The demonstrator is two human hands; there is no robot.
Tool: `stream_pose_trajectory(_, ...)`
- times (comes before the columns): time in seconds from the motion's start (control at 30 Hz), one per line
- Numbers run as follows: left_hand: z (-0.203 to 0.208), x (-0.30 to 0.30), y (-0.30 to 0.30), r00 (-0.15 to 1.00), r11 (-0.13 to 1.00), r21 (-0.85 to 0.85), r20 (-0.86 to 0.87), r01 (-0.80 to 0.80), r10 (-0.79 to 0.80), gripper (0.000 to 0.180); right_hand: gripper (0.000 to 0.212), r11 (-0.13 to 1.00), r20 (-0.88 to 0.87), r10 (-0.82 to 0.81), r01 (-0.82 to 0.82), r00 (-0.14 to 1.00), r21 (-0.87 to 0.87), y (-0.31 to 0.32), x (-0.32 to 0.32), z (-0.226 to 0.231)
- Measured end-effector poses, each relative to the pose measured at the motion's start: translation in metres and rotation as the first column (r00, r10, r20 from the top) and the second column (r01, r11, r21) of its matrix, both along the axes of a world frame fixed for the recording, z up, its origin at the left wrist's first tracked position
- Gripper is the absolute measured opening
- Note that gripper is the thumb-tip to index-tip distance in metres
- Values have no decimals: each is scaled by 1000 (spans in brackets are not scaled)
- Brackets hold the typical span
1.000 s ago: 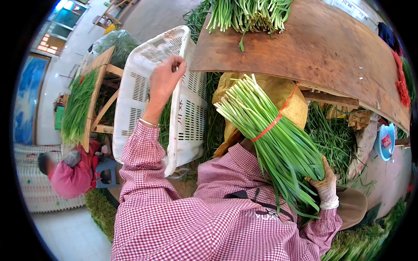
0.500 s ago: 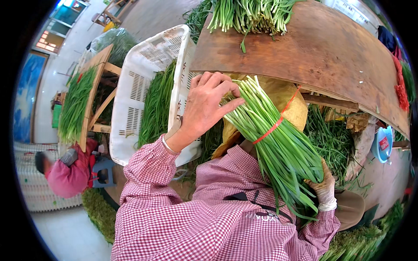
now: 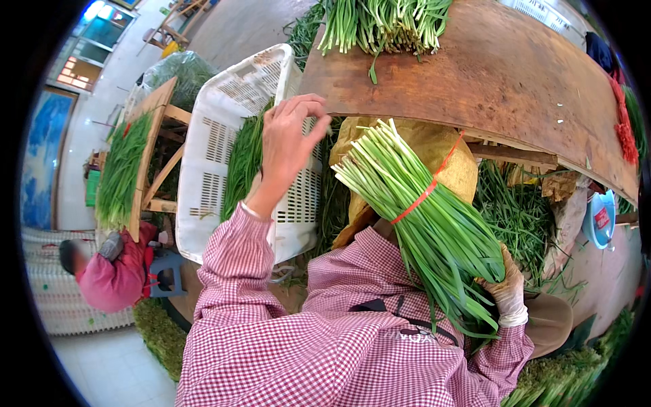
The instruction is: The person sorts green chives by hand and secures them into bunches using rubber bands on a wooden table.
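A thick bunch of garlic chives (image 3: 434, 210) lies slantwise across my front, pale cut stems up at the left and green leaves down at the right. A red tie (image 3: 417, 203) circles its middle, one end stretching up toward the table edge. My right hand (image 3: 505, 288), in a thin glove, grips the leafy end from the right. Bare and raised, my left hand (image 3: 293, 139) is apart from the bunch, beside the rim of a white crate (image 3: 198, 152). Its fingers are bent, with a gap between thumb and forefinger.
More chives (image 3: 244, 163) lie inside the crate. Ahead is a wooden table (image 3: 475, 74) with a pile of chives (image 3: 386, 24) on it; a yellow sack (image 3: 451, 163) sits below its edge. A blue basin (image 3: 598, 220) stands right. At left, a person in pink (image 3: 115, 278) sits on a stool.
My left hand has left the stem end and moved left toward the crate. The bunch and my right hand have barely shifted.
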State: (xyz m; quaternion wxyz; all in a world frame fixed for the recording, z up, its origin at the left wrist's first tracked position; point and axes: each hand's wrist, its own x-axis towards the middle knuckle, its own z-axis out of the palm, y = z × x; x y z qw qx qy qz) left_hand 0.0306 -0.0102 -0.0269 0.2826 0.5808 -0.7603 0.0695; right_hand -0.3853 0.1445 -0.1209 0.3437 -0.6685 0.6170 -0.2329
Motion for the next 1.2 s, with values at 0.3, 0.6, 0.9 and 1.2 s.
stream_pose_trajectory(0.3, 27, -19, -1, 954, 953, 29, -14, 300, -300, 16, 85, 999, -5, -17, 17, 1000, 29, -3, 3, 6)
stream_pose_trajectory(0.6, 20, -40, 1, 852, 872, 18, 201, 489, -482, 16, 82, 1000, 15, -1, 1, 1000, 4, -5, 3, 9)
stream_pose_trajectory(0.9, 25, -22, -15, 864, 891, -50, 273, 451, -422, 13, 81, 999, -2, 10, -10, 1000, -36, -7, 3, 7)
stream_pose_trajectory(1.2, 25, 281, -118, 811, 873, 226, 520, -432, 266, 33, 79, 993, 8, 81, -82, 997, 85, -20, 3, 20)
